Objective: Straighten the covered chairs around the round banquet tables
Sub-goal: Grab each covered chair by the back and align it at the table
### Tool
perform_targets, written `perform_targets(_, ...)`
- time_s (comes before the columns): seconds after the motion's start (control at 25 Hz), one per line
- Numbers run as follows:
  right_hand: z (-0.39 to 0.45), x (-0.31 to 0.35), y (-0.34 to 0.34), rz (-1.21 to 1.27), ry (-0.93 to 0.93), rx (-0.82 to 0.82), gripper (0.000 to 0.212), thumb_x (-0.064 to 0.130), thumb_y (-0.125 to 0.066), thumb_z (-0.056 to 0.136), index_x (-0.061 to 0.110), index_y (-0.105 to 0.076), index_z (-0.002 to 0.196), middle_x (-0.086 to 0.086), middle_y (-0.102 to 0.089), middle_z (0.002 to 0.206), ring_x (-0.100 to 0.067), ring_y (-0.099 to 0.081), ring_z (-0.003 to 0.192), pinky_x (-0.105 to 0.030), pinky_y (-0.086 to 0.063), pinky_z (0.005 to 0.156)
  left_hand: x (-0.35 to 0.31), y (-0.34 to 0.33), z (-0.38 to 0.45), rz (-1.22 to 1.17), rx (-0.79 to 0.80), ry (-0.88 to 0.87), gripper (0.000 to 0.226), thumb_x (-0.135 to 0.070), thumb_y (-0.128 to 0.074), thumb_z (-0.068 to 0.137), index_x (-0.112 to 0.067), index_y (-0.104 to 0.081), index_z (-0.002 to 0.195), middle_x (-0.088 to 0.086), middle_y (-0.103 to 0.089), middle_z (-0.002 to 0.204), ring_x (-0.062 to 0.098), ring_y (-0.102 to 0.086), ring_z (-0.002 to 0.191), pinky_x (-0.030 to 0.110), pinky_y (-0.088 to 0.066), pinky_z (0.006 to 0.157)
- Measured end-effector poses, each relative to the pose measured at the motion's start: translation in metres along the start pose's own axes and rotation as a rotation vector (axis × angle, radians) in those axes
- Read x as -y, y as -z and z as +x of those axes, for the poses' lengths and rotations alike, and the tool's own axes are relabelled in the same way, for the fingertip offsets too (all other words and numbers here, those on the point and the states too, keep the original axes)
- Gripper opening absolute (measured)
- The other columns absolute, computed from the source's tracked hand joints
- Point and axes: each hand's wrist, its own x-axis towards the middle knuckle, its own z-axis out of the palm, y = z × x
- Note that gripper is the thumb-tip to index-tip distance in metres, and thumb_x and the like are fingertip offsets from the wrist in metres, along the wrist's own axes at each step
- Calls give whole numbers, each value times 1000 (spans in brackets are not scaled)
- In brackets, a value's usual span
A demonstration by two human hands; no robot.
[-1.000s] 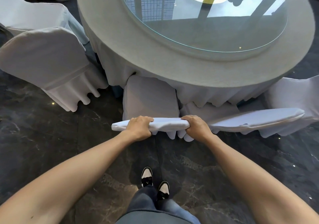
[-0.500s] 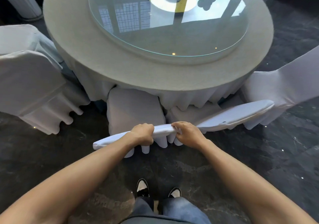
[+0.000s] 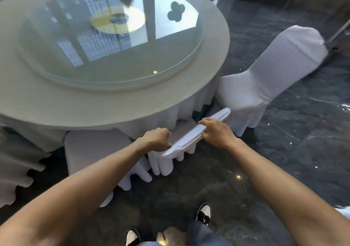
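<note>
Left hand (image 3: 156,139) clenched, right hand (image 3: 216,133) seemingly looser, on the white fabric-covered chair's top rail (image 3: 197,134) — stiff beneath slippery cloth — best held there.

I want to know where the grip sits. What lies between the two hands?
In the head view, only a bare stretch of the chair back's white-covered top edge lies between the left hand and the right hand.

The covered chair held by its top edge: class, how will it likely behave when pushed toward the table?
The covered chair probably slides as one stiff piece; both hands grip a firm top edge. Its loose skirt may drag on the floor, which looks glossy.
</note>
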Motion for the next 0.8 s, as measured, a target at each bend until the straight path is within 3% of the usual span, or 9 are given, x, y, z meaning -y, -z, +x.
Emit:
perform_targets(0.12, 13, -65, 37, -21, 3, -28, 52, 20, -53, 88, 19, -48, 140, 0, -44, 149, -24, -45, 131, -42, -41, 106, -69, 23, 42, 55, -89, -12, 51, -40, -61, 90, -20, -51, 136, 3, -57, 134, 24, -56, 119, 36, -46, 92)
perform_targets(0.4, 43, -229, 136, -167, -39, -123, 64, 22, -57, 83, 17, -37, 144, -16, -32, 151, -34, -30, 137, -43, -26, 113, -227, 73, 158, 101, -380, -16, 63, -48, -59, 84, -17, -44, 137, 11, -53, 135, 33, -50, 125, 45, -41, 100)
perform_targets(0.56, 79, -323, 164, -148, -53, -163, 75, 21, -58, 83, 21, -26, 150, -14, -14, 161, -33, -16, 147, -49, -21, 117, -299, 94, 241, 68, -472, -21, 84, -54, -58, 84, -17, -25, 153, 13, -37, 152, 35, -35, 138, 50, -33, 108)
perform_targets(0.68, 116, -386, 187, -178, 5, -227, 78, 23, -59, 83, 20, -24, 152, -13, -13, 162, -32, -14, 148, -48, -23, 117, -346, 111, 306, -11, -541, -58, 91, -53, -56, 87, -15, -12, 157, 17, -20, 160, 35, -22, 146, 50, -26, 115)
perform_targets(0.8, 172, -457, 219, -228, 22, -251, 78, 27, -61, 84, 20, -25, 153, -11, -13, 162, -32, -13, 148, -47, -22, 117, -398, 135, 392, -41, -561, -88, 92, -55, -55, 88, -16, -9, 157, 18, -17, 162, 36, -18, 148, 50, -23, 117)
